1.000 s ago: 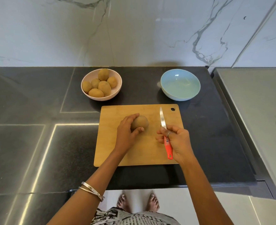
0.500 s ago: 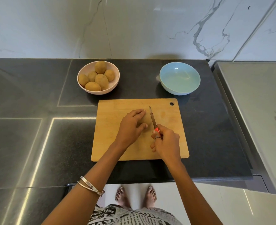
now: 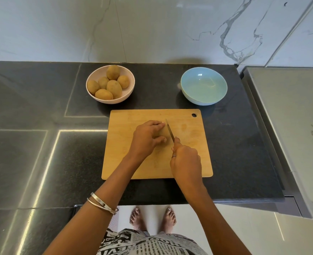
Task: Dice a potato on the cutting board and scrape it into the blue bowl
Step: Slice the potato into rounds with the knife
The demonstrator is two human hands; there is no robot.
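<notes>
Pink bowl [image 3: 128, 92] w/ whole potatoes is sitting back-left. Left hand [image 3: 146, 138] is curling over potato [image 3: 164, 133] mid wooden cutting board [image 3: 126, 153]; right hand [image 3: 186, 161] is gripping knife [image 3: 170, 132] against it. Blue bowl [image 3: 203, 86] is sitting back-right.

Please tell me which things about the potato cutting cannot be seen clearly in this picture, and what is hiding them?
- Potato, head view: the left hand covers nearly all of it, so whether any cut exists is unclear.
- Knife, head view: the handle is hidden inside the right hand; only the thin blade shows.
- Blade contact, head view: too small to tell if the edge has entered the potato.
- Cutting board, head view: both hands hide its middle.
</notes>
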